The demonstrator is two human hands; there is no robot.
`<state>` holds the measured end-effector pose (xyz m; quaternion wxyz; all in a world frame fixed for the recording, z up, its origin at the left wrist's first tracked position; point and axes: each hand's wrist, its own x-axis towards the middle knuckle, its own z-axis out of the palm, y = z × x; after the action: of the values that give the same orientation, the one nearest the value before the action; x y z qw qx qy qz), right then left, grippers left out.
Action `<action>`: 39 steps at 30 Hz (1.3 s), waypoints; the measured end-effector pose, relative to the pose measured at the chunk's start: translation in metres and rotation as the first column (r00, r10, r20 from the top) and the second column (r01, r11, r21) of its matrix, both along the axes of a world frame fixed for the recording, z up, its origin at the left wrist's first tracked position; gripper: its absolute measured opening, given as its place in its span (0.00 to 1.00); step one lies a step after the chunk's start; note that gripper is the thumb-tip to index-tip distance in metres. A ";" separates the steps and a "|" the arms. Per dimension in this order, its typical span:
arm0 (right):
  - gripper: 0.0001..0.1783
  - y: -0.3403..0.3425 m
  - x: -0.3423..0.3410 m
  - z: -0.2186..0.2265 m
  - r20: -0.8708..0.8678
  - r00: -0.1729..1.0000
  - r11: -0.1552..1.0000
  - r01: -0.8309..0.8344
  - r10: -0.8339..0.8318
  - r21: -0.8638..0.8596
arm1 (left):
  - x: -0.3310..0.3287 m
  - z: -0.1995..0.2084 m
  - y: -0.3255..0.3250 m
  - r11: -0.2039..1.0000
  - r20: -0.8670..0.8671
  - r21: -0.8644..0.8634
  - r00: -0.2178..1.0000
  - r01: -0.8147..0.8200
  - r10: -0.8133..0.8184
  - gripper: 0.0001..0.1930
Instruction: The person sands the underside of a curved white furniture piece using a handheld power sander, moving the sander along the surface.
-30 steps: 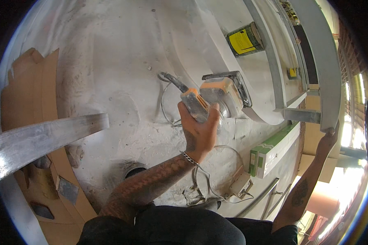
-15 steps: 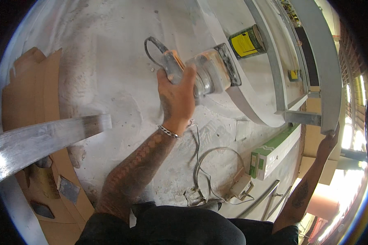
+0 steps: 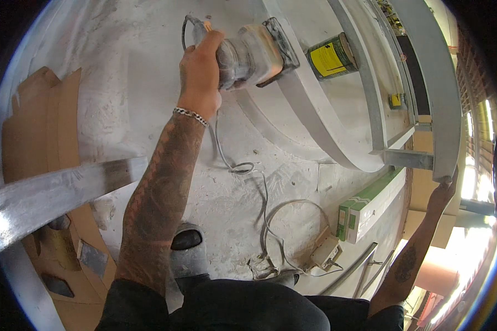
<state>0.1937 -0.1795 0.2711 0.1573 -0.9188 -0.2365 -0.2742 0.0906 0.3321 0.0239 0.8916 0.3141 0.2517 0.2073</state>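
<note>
My left hand (image 3: 200, 77) grips a dust-covered electric sander (image 3: 249, 51) and presses its pad against the edge of a curved white panel (image 3: 315, 118) at the top middle. The sander's grey cord (image 3: 243, 168) trails down over the dusty floor. My right hand (image 3: 444, 190) is stretched out to the far right and holds the end of a grey metal frame bar (image 3: 433, 99). A chain bracelet sits on my left wrist.
A yellow-labelled can (image 3: 330, 55) stands past the panel. A green and white box (image 3: 370, 207) and a power adapter (image 3: 326, 254) lie on the floor at right. A metal beam (image 3: 55, 193) crosses at left over cardboard sheets (image 3: 36, 132). My shoe (image 3: 188, 245) is below.
My left hand has moved the sander up and away along the curved panel, arm stretching further out. The right hand has stayed on the frame bar.
</note>
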 end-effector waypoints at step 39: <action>0.49 -0.011 0.009 -0.002 -0.078 0.993 0.985 -0.076 0.089 0.157 | -0.034 -0.001 -0.069 0.988 -0.016 0.069 0.990 -0.138 0.139 0.28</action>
<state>0.2030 -0.1902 0.2693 0.2486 -0.9041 -0.2457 -0.2457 0.0564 0.2634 0.0231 0.8613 0.3278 0.2752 0.2738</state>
